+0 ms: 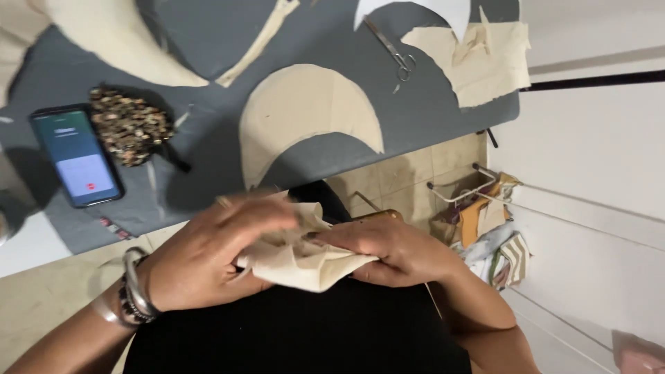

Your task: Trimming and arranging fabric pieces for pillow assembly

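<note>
Both of your hands are closed on the folded cream fabric piece (298,260) and you hold it over your lap, below the near edge of the grey table (208,48). Your left hand (208,260) pinches its upper left part from above, and your right hand (391,249) presses its right end with the fingers laid flat along the fold. The piece is not on the table — nothing supports it but your fingers and the dark cloth of your lap. The likeliest trouble is that the layers slide against each other: the fabric looks thin and limp, and if one hand loosens while the other pulls, the fold would probably open or creep out of line. A slipped grip could also drop the piece to the tiled floor (402,170) between you and the table. I cannot tell whether a pin or needle sits in the fold, since your fingers cover it, so mind your fingertips there. On the table the crescent-shaped cream cut piece (308,111) lies close to the near edge, and a reach or an elbow could sweep it off. The phone (76,156) with its lit screen lies near that edge too, beside the speckled brown pouch (128,125). The scissors (391,48) lie well apart from your hands — an unlooked reach across the table for them could nick you.
</note>
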